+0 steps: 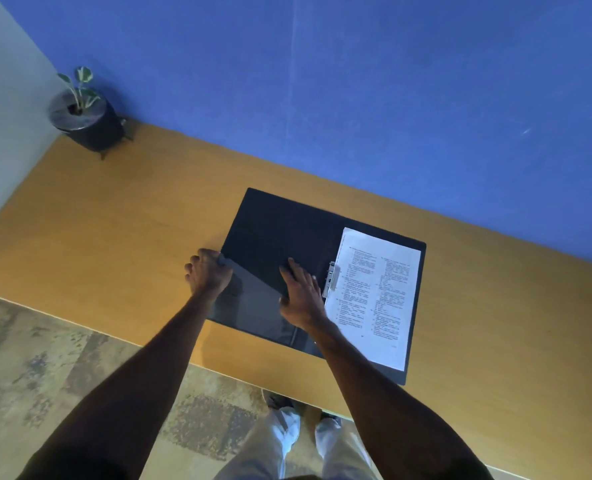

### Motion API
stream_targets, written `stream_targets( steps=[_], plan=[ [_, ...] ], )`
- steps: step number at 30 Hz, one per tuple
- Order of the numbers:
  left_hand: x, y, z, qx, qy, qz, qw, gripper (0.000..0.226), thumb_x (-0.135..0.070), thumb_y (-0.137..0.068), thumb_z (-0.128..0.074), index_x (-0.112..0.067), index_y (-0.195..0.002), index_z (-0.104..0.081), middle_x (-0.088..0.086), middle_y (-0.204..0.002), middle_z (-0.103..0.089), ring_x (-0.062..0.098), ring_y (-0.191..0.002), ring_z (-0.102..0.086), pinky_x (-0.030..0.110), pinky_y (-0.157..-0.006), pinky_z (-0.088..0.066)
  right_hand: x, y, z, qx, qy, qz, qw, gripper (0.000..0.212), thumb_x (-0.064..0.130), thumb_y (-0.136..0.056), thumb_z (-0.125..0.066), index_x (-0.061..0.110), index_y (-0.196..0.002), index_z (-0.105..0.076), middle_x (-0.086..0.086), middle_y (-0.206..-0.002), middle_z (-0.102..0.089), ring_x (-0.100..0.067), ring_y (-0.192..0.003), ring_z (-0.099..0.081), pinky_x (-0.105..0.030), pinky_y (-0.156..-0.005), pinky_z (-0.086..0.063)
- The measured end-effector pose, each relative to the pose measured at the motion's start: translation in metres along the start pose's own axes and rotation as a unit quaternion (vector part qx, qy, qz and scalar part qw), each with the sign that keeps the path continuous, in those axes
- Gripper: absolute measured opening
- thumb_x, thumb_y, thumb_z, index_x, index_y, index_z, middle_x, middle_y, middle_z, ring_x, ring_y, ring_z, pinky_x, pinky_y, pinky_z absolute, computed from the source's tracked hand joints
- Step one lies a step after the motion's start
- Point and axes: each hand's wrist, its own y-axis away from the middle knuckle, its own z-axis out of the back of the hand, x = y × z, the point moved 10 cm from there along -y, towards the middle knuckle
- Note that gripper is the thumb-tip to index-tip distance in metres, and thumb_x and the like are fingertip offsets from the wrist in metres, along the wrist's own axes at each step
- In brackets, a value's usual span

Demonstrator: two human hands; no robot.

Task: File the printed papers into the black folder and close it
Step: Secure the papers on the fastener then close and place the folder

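Folder (273,233) open, stiff, light | papers (374,299) clipped | left hand (207,271) fingers gripping cover edge | right hand (301,296) flat, open | hold there.

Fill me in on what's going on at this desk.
A person stands at a wooden desk with a black folder lying open. Printed papers already sit on its right half beside the metal clip. The left hand grips the outer edge of the left cover, while the right hand lies flat on it near the spine. The folder is not yet closed.
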Motion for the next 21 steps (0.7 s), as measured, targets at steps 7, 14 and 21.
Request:
stream_targets(
  steps=[7, 14, 21],
  plan=[
    [0.019, -0.026, 0.0, 0.021, 0.066, 0.053, 0.996, 0.045, -0.039, -0.091, -0.066, -0.02, -0.13, -0.074, 0.013, -0.143, -0.066, 0.044, -0.137, -0.054, 0.05, -0.112, -0.045, 0.004, 0.0, -0.003, 0.01, -0.005, -0.004, 1.0, 0.085, 0.019, -0.093, -0.066, 0.018, -0.169, -0.027, -0.006, -0.18, -0.009, -0.029, -0.166, -0.012, -0.058, -0.133, -0.011],
    [-0.012, 0.0, 0.021, 0.041, 0.19, 0.001, 0.981, 0.015, -0.029, -0.098, -0.068, -0.016, -0.093, -0.074, 0.004, -0.099, -0.067, 0.025, -0.093, -0.062, 0.036, -0.085, -0.054, 0.001, 0.005, -0.004, 0.017, -0.005, 0.017, 1.0, 0.089, 0.015, -0.098, -0.066, 0.021, -0.172, -0.017, -0.001, -0.182, 0.001, -0.025, -0.168, -0.004, -0.057, -0.133, -0.013],
    [-0.044, 0.04, 0.065, 0.014, 0.232, -0.06, 0.971, 0.033, -0.045, -0.094, -0.072, -0.022, -0.116, -0.079, 0.006, -0.114, -0.075, 0.03, -0.107, -0.069, 0.044, -0.093, -0.058, 0.009, 0.023, 0.015, -0.002, -0.044, 0.024, 0.999, 0.093, 0.016, -0.1, -0.068, 0.021, -0.173, -0.011, -0.003, -0.182, 0.004, -0.026, -0.168, -0.003, -0.056, -0.133, -0.018]
  ],
)
